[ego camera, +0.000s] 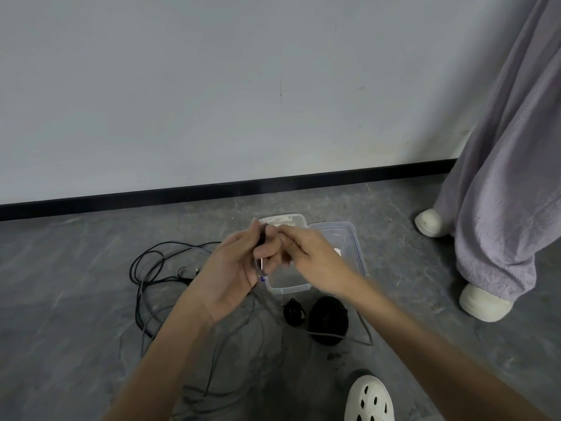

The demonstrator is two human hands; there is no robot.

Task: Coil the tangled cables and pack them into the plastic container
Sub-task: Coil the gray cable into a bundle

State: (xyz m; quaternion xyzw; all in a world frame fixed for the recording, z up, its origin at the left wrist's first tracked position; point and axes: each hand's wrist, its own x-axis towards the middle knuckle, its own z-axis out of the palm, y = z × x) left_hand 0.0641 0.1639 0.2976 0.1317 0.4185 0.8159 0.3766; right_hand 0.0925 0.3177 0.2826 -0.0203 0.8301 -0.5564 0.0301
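Observation:
My left hand [233, 268] and my right hand [306, 253] meet in front of me above the floor, both pinching the dark plug end of a cable [261, 238]. Its grey cord trails down from my hands onto the floor [261, 317]. Behind the hands a clear plastic container [288, 285] lies open, its lid [349, 235] beside it on the right. A tangle of black cable [151, 268] lies on the floor at the left. Two black coiled bundles [328, 320] sit just in front of the container.
Another person in wide grey trousers [504, 177] and white shoes stands at the right. A white perforated clog [368, 399] shows at the bottom. A white wall with a black skirting board [212, 189] runs behind the container.

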